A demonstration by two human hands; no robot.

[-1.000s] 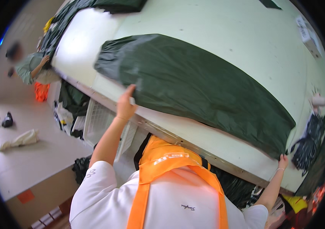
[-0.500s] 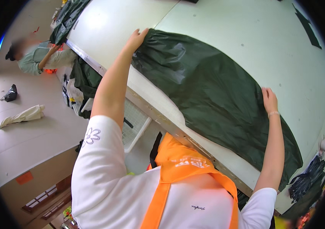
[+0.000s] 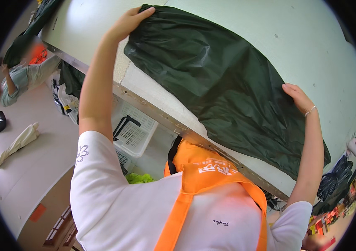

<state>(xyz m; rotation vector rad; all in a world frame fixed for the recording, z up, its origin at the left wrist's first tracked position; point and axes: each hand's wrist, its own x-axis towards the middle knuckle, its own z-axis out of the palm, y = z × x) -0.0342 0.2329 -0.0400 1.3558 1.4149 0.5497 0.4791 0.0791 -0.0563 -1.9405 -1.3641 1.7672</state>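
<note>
Across the pale worktable (image 3: 236, 14) lies a long piece of dark green coated fabric (image 3: 203, 71), smooth and slightly shiny, with gathers at its far left end. My left hand (image 3: 135, 20) pinches that gathered end at its corner, thumb on top. At the fabric's right-hand far edge, my right hand (image 3: 300, 98) grips the border, its fingers partly hidden. Both arms are stretched out over the table, and the fabric spreads between the hands with soft creases.
A metal strip (image 3: 173, 124) edges the table's near side. Below it stand white plastic baskets (image 3: 138, 134) and a bright green bundle (image 3: 139, 178). Dark strips (image 3: 334, 178) hang at the right. On the left, another person (image 3: 17, 83) handles dark green material.
The left end of the fabric has moved farther away and left with my left hand. My right hand has turned slightly and keeps near the same edge. The view has shifted.
</note>
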